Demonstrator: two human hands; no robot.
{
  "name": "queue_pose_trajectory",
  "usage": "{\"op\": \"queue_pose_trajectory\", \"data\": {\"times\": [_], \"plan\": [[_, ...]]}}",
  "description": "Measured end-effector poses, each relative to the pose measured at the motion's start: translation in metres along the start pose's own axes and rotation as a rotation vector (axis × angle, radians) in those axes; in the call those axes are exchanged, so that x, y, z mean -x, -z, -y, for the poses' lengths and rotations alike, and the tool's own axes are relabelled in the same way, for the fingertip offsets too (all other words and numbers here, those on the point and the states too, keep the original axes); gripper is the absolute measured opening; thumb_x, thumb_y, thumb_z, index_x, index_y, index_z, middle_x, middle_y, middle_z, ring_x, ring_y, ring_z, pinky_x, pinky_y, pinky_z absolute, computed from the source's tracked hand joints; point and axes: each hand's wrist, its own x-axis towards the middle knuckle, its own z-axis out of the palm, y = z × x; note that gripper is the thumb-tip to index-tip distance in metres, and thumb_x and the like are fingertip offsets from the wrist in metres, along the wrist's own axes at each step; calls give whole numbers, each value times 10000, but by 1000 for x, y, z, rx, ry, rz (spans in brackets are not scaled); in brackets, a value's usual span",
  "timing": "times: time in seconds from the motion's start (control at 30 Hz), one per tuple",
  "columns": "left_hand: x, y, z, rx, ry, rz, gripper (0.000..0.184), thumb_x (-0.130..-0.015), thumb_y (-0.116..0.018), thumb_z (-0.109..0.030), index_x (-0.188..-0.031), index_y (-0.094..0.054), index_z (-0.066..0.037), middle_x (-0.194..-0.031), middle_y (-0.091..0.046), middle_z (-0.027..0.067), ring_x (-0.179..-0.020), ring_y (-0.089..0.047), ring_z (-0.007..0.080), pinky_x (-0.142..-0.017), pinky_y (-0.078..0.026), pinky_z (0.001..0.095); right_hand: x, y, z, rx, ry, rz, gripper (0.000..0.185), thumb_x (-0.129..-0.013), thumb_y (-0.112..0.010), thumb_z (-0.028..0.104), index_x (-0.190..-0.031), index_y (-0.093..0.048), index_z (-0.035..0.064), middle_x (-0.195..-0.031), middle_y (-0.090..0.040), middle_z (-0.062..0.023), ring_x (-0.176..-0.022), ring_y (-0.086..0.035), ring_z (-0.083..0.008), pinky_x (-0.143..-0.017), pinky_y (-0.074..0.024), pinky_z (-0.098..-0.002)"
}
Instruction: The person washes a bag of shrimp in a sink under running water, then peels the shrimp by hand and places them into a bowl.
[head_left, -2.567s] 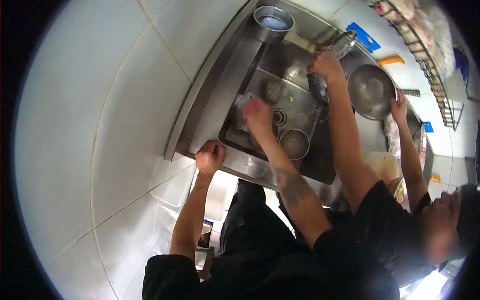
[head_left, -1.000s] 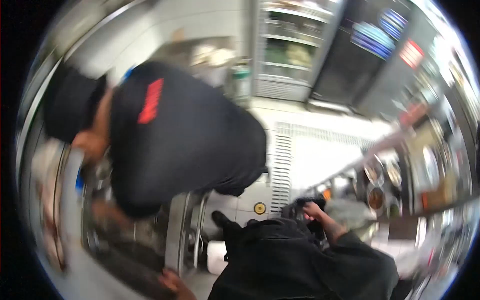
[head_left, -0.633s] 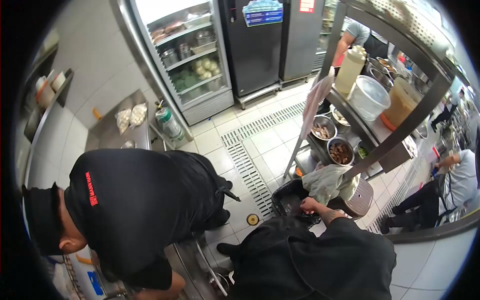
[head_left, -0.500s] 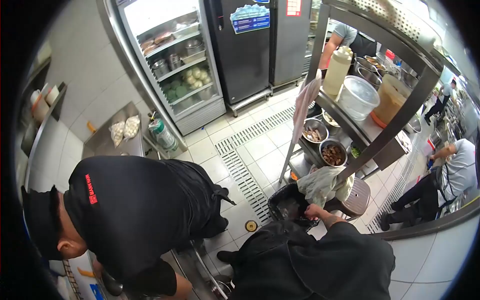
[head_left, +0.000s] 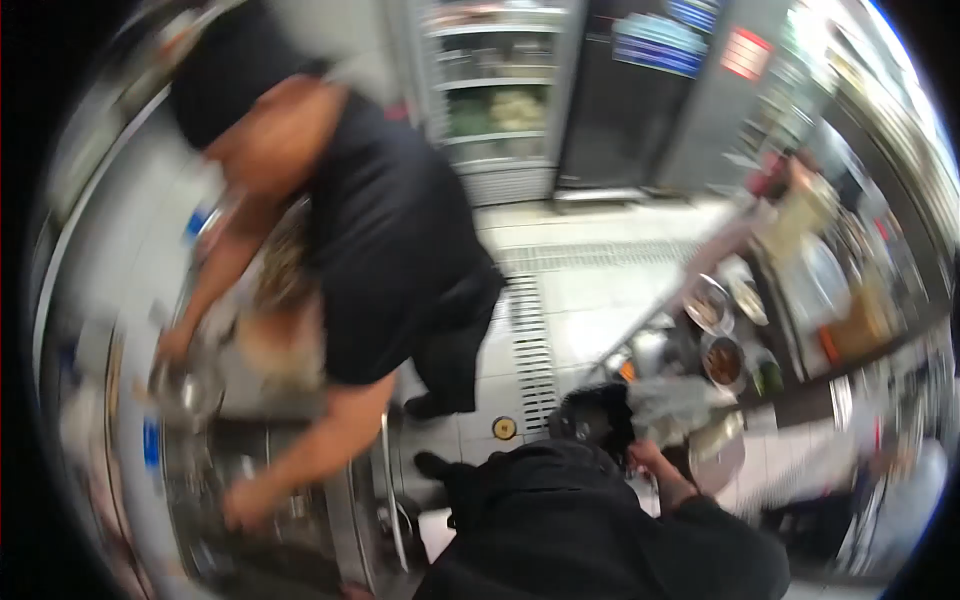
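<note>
My right hand is at the near right rim of a bin lined with a black bag; its fingers look curled in, and whatever they hold is hidden. A greyish cloth hangs just beyond this hand. Only a blurred bit of my left hand shows at the bottom, by the front edge of the metal sink; its fingers cannot be made out. Over the sink, a co-worker in black has one hand on a metal bowl and reaches the other into the basin.
A glass-door fridge and a dark cabinet stand at the back. On the right, a metal shelf holds bowls of food and plastic containers. A floor drain grate and a round yellow floor fitting lie ahead. Another blurred person is at far right.
The view has swung left, blurring the picture. The co-worker is more upright, with both arms now visible over the sink. Part of my left hand has come into view; my right hand remains beside the bin.
</note>
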Motion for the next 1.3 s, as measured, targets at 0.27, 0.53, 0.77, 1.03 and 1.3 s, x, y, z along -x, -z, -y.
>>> {"op": "queue_pose_trajectory", "data": {"times": [0.27,0.53,0.77,1.03,1.3], "plan": [[16,48,1,-279,362,-157,490,-858,-643,-385,-1214,-503,-79,-1123,-625,194,-1021,-613,415,-867,-479,526,-23,15,65,288,-50,119,187,-928,-569,177,-870,-650,19,-729,-649,-98,-589,-639,-221,-514,-524,-358],[13,40,7,-136,442,-142,443,-857,-659,-353,-1187,-505,-101,-1119,-628,166,-1020,-619,399,-831,-495,541,-37,-1,207,87,-70,334,239,-929,-601,219,-1054,-605,15,-822,-670,-96,-641,-666,-207,-535,-545,-337],[-9,35,-25,-185,361,-246,376,-858,-658,-287,-1153,-515,-104,-1101,-593,152,-1008,-611,385,-837,-495,512,-90,-17,258,253,51,459,262,-957,-548,283,-1085,-596,60,-871,-684,-125,-710,-693,-273,-558,-559,-406],[-309,-75,-94,579,269,160,280,-927,-607,-266,-1086,-605,-35,-953,-665,123,-892,-658,271,-792,-516,391,-92,-22,297,369,-81,423,323,-979,-477,406,-1065,-621,130,-885,-698,-99,-757,-698,-288,-579,-553,-450],[-535,-112,-60,1840,713,169,467,-977,-533,-324,-1256,-533,50,-1170,-613,195,-1059,-633,336,-916,-538,482,-148,-8,278,-337,-472,563,536,-960,-408,541,-1064,-635,67,-958,-699,-166,-844,-686,-364,-647,-565,-506]]}}
